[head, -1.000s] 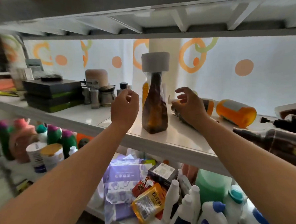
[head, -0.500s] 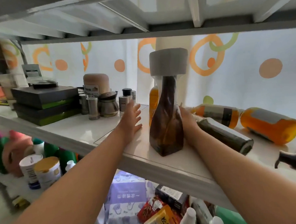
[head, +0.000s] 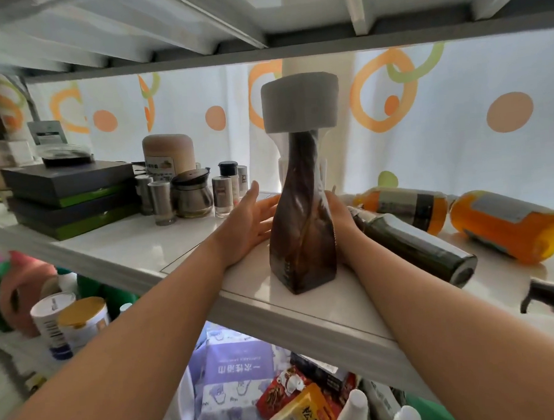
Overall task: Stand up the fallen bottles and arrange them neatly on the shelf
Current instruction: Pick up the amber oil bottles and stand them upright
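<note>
A tall brown twisted bottle (head: 302, 234) with a grey cap stands upright near the front edge of the white shelf (head: 307, 317). My left hand (head: 249, 225) lies just left of its base, fingers straight and reaching behind it. Close against the bottle's right side is my right hand (head: 340, 219), whose fingers are hidden behind the bottle. To the right, a dark green bottle (head: 415, 244) and two orange bottles (head: 407, 203) (head: 510, 223) lie on their sides. Whatever my fingers touch behind the brown bottle is hidden.
Small shakers and jars (head: 191, 198) stand at the back left beside stacked dark boxes (head: 69, 198). A black object (head: 549, 295) lies at the far right edge. The shelf above hangs low over the grey cap. The lower shelf holds packets and bottles (head: 239, 382).
Both hands have moved forward and down to either side of the brown bottle. My left hand went from loosely curled to straight fingers. The view has come closer to the shelf.
</note>
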Action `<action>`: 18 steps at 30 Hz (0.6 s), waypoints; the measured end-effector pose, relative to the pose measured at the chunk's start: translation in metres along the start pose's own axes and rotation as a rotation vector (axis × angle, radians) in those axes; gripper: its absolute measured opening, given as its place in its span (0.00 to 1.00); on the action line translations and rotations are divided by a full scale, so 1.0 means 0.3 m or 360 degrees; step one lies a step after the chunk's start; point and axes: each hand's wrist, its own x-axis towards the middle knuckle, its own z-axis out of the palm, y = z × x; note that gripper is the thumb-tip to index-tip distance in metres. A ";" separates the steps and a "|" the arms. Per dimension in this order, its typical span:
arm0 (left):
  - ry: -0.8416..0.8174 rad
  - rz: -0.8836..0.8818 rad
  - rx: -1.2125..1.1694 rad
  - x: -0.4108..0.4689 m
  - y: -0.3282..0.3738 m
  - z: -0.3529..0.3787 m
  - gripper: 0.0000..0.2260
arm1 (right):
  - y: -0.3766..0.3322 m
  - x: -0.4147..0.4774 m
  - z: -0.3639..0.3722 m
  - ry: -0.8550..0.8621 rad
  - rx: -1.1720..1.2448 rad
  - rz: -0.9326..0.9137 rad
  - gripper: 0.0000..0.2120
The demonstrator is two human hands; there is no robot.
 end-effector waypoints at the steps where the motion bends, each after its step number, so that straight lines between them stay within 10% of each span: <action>1: 0.0095 0.0026 -0.0009 -0.010 0.007 0.010 0.33 | -0.007 -0.010 -0.006 0.0029 -0.0023 -0.0042 0.07; 12: 0.1111 0.0459 0.0323 -0.201 0.113 0.087 0.17 | -0.117 -0.151 -0.067 0.0547 -0.0124 -0.0199 0.17; 18: 0.1181 0.0651 0.0861 -0.328 0.143 0.203 0.15 | -0.195 -0.288 -0.156 0.0675 -0.0089 -0.0167 0.19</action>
